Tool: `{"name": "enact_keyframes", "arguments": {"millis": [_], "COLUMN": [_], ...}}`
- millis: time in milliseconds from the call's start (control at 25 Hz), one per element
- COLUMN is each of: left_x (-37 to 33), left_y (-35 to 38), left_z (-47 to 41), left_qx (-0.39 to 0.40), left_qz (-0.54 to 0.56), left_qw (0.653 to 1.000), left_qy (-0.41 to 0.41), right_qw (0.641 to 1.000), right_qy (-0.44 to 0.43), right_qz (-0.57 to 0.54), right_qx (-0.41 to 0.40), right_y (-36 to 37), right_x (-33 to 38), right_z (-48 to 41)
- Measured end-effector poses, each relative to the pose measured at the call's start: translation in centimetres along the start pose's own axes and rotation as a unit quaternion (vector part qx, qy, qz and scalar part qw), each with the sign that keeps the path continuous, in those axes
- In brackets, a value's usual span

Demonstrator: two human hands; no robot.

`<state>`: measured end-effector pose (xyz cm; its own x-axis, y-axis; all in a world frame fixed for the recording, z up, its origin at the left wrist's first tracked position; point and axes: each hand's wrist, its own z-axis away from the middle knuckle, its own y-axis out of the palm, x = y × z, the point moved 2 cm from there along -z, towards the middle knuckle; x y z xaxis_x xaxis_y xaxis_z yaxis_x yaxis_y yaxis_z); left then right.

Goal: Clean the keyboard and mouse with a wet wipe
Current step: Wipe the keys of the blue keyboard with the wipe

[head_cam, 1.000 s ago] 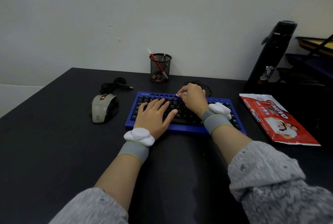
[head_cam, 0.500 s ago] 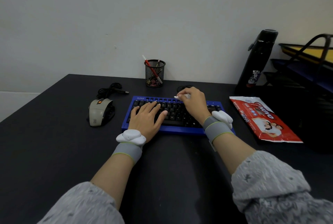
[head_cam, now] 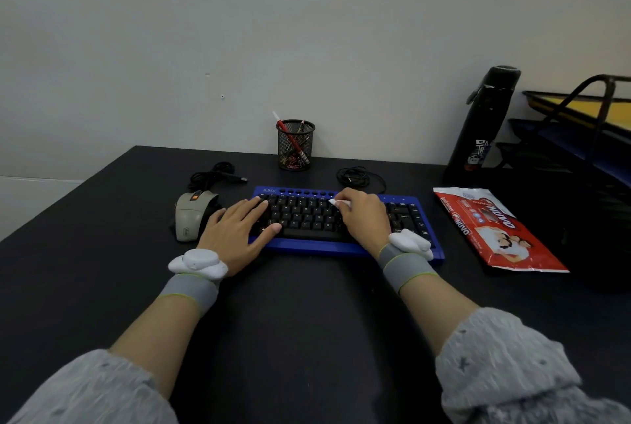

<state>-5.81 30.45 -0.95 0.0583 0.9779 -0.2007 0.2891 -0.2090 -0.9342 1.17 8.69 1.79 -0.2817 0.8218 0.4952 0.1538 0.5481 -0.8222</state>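
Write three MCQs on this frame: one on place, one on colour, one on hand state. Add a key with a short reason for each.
1. Where does the mouse lie?
A. right of the keyboard
B. left of the keyboard
C. on the keyboard

2. What colour is the keyboard's frame?
A. blue
B. red
C. white

3. What is the right hand doing?
A. lying flat and empty
B. gripping the mouse
C. pinching a white wet wipe on the keys

Key:
1 B: the mouse sits past the keyboard's left end, beside the left hand.
2 A: a blue rim surrounds the black keys.
3 C: curled fingers hold the wipe at the top key rows.
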Motion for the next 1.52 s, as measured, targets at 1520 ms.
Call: {"name": "enact_keyframes", "arguments": {"millis": [1520], "left_x": [0.1], "left_y": [0.6], "left_z": [-0.3], "left_qx": [0.017], "left_qz": [0.042], "left_qw": [0.999], "left_qy": [0.000], "right_qw": [0.985], "right_qy": [-0.090], "right_qz": [0.044], "right_qx": [0.139], "right_y": [2.7], "right_x": [2.1], "right_z": [-0.8]}}
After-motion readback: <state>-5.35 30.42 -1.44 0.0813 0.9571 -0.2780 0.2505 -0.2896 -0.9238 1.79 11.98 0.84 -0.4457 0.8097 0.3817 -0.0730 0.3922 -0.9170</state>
